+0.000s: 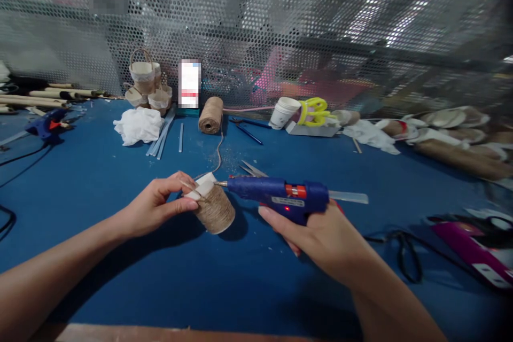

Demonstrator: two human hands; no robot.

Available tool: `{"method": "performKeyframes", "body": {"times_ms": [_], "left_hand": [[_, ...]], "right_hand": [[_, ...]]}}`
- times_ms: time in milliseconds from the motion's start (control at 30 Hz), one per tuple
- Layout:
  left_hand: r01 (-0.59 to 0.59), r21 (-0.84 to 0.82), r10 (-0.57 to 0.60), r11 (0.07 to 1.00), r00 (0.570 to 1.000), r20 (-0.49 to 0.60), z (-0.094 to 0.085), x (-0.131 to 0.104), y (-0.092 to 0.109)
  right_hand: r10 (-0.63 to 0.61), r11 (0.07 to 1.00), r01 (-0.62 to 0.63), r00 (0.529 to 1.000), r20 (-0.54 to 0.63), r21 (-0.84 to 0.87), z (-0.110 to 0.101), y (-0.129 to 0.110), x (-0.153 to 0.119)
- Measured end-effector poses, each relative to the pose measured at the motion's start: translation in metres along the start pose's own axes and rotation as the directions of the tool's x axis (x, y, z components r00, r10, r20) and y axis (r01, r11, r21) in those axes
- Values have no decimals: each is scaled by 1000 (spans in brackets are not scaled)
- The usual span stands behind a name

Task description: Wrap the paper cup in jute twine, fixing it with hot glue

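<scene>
My left hand (174, 200) pinches the white upper edge of a small paper cup (216, 212) that is wrapped in jute twine over most of its side. The cup is tilted, and a strand of twine lies by my fingertips. My right hand (316, 235) is wrapped around the grip of a blue glue gun (276, 194). The gun's metal nozzle meets the cup at or very near the bare white band; I cannot tell if it touches. A clear glue stick (348, 196) pokes out of the gun's back. Behind the cup stands a twine spool (211, 116), its line running toward the cup.
Scissors (253, 169) and pliers (250, 133) lie beyond the gun. Glue sticks (162, 136), white cloth (138, 126) and twine-covered cups (144, 83) are at the back left. Another glue gun (48, 125) lies left. A purple power strip (468, 248) with a black cord sits right.
</scene>
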State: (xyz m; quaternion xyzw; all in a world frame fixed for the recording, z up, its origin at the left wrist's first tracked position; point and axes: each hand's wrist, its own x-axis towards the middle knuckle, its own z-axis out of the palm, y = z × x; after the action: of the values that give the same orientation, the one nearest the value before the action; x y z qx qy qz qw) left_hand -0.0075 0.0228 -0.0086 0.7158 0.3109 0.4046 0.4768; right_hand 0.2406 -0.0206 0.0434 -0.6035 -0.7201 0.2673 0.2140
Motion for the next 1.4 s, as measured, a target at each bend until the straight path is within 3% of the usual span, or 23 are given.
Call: {"method": "performKeyframes", "body": {"times_ms": [233,500,700,833,967,1033,1133,1267,1400], "left_hand": [[12,7,-12,1000,1000,-1,1,1,2],[29,24,-29,999,1000,-2,0,1,3],[-2,3,2,1000,1000,-8,0,0,2],[-17,14,17,1000,1000,0,0,0,1],[-11,34,11,999,1000,-4,-1,1,0],[-14,59,15,998,1000,-4,-2,2,1],[-22,98,23,995,1000,-9,-3,3,1],[-38,130,40,991,999,-14,-4,4,0],[-50,152,52,987,999,-10,-4,6,-2]], "right_hand": [[46,997,-45,999,-9,57,0,-1,3],[-87,994,88,996,-28,66,1,1,1],[38,993,-37,999,-5,115,-5,0,7],[24,935,-44,998,60,353,-5,8,17],[179,860,-124,982,-64,495,-2,25,35],[300,848,-191,942,-151,494,-1,34,46],[354,842,-219,914,-197,493,1,48,61],[396,850,-279,898,-193,447,1,60,79],[453,870,-395,877,-160,295,-2,66,98]]}}
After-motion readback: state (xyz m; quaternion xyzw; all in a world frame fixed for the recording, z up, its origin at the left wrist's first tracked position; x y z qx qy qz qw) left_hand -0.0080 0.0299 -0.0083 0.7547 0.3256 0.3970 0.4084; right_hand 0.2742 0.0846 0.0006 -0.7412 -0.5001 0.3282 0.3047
